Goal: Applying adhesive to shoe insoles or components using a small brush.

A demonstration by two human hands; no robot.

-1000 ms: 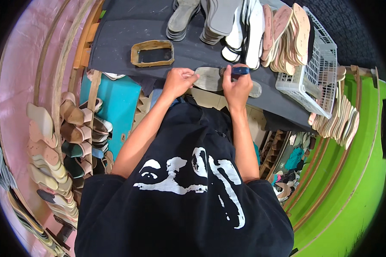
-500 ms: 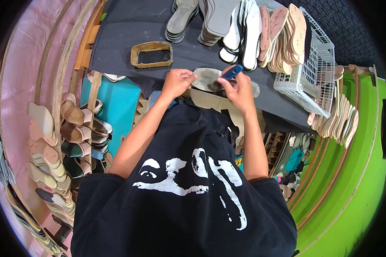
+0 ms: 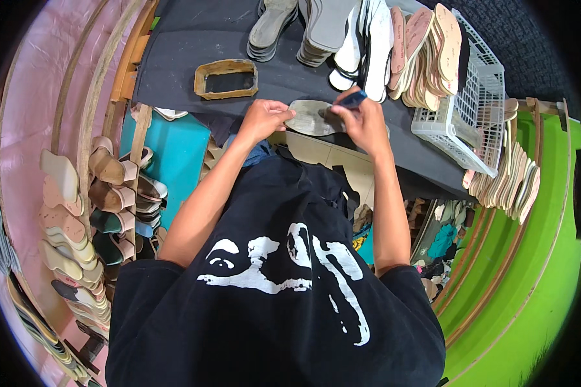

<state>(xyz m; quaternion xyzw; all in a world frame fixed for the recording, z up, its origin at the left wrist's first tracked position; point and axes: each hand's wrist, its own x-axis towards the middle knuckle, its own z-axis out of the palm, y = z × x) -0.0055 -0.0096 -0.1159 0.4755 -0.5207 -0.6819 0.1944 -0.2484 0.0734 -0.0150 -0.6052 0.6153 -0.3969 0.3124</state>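
Head view, looking down past a black printed shirt (image 3: pixel 284 284) onto a dark work table (image 3: pixel 174 58). Grey shoe sole (image 3: pixel 308 118) lying flat at the table's near edge, long axis running left to right, pinned between both hands. Left hand (image 3: pixel 265 119) pressing on the sole's left end, fingers spread on top rather than wrapped, so resting open against it. Right hand (image 3: pixel 365 122) closed around a small dark tool with a blue tip (image 3: pixel 353 99), held at the sole's right end; possibly a brush or a knife, too small to tell. Tool tip just above the sole's far edge, contact unclear. Right hand nearer the tool end, left hand nearer the free end.

Beyond the hands: a tan frame-shaped template (image 3: pixel 226 79) to the left, well apart; stacked grey soles (image 3: pixel 271 26) and upright tan insoles (image 3: pixel 426 51) at the far edge; a white plastic basket (image 3: pixel 471 109) to the right. Pink wall (image 3: pixel 39 90) with racks of soles (image 3: pixel 71 219) on the left, green curved shelving (image 3: pixel 536 258) on the right.
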